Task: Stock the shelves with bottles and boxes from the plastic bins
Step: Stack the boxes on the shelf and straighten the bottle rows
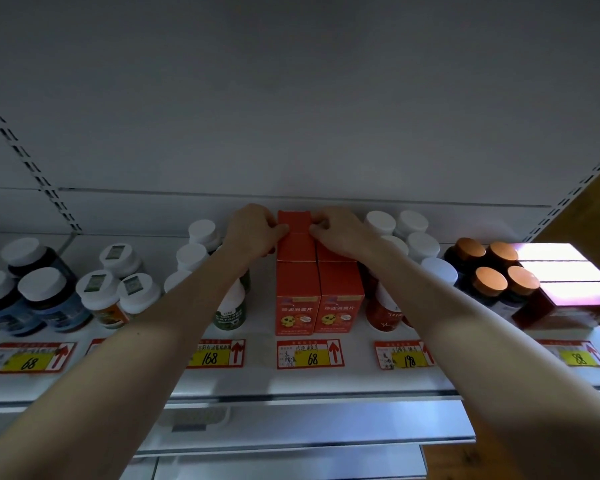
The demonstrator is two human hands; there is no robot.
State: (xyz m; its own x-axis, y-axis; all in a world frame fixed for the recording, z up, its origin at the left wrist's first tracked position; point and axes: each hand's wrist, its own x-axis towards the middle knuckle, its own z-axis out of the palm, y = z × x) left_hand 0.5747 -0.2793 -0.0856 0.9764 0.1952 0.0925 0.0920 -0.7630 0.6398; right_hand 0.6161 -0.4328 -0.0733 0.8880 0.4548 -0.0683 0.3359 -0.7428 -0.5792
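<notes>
The shelf point(326, 379) carries rows of closed bottles and boxes, and none shows its contents. In the middle 2 front orange boxes point(297, 299) stand upright and touching side by side, with more of the same kind lined up behind them. The rearmost orange box point(293, 223) stands close to the back panel, and both hands are on it. The left hand point(253, 232) curls its fingers onto the box's left edge and the right hand point(340, 233) curls onto the right edge, so the box is gripped between them.

Just left of the left forearm are white-capped bottles point(201, 244) and a green-labelled bottle point(231, 306). Farther left stand dark bottles point(32, 296) with white caps. By the right forearm is a red bottle point(383, 313), then orange-capped bottles point(492, 268) and red boxes point(568, 289) with glare on their tops. A price tag point(310, 354) reading 68 sits in front of the orange boxes. Below the shelf lip shows a pale slotted plastic piece point(194, 415) (whether it belongs to a bin cannot be told).
</notes>
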